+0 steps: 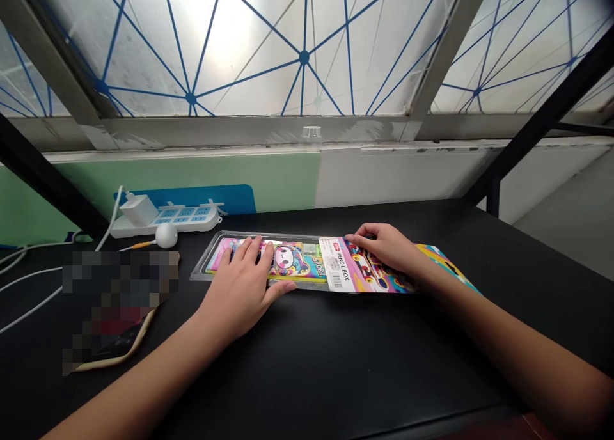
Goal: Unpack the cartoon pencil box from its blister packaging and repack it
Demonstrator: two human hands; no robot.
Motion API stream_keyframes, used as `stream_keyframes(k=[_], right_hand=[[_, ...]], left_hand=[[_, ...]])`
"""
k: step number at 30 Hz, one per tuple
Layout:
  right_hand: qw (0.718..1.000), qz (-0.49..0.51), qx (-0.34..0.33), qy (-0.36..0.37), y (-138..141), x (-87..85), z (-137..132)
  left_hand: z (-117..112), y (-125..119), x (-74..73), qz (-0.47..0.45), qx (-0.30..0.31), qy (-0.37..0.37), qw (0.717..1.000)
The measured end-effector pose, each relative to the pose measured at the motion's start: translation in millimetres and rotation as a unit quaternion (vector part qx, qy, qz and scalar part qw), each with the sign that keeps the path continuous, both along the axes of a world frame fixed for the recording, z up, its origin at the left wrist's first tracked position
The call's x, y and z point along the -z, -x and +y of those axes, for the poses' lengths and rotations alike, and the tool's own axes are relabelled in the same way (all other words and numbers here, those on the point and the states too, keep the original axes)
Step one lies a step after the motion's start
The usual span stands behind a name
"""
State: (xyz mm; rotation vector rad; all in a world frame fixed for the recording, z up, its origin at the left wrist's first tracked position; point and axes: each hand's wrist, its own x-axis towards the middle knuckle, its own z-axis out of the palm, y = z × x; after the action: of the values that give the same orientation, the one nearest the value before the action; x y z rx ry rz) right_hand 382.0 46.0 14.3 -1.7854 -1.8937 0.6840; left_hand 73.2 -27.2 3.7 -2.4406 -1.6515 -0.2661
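A colourful pencil box [297, 263] lies in a clear plastic blister tray [204, 265] on the black desk. A printed card sleeve [352, 270] labelled "PENCIL BOX" covers its right part and sticks out to the right. My left hand [242, 286] lies flat on the left half of the package, fingers spread, thumb along the front edge. My right hand [386, 245] rests on the card sleeve with the fingers curled over its far edge.
A white power strip [180, 217] with a plugged charger [139, 208] and white cables [29, 280] sits at the back left. A phone in a case [119, 344] lies at the left, partly blurred out. Black frame posts [494, 200] stand at the desk's sides before the window.
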Motion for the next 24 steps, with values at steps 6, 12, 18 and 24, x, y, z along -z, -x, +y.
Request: stream_keyframes(k=[6,12,18,24], right_hand=[[1.0,-0.005,-0.024,-0.011,6.0,1.3,-1.2],[0.999,-0.015,-0.036,0.027,-13.8,1.2,10.2],[0.991,-0.015,-0.129,0.033,-29.1,-4.4,15.1],[0.987,-0.041,-0.151,0.033,-38.5,-5.3,17.3]], left_hand=[[-10.8,-8.9,-4.3,-0.051,0.078,0.013,0.996],[-7.5,3.2,-12.0,-0.274,0.129,0.055,0.951],[15.4,18.9,-9.8,-0.508,-0.034,0.007,0.861],[30.8,22.9,-6.2,-0.717,-0.109,0.049,0.687]])
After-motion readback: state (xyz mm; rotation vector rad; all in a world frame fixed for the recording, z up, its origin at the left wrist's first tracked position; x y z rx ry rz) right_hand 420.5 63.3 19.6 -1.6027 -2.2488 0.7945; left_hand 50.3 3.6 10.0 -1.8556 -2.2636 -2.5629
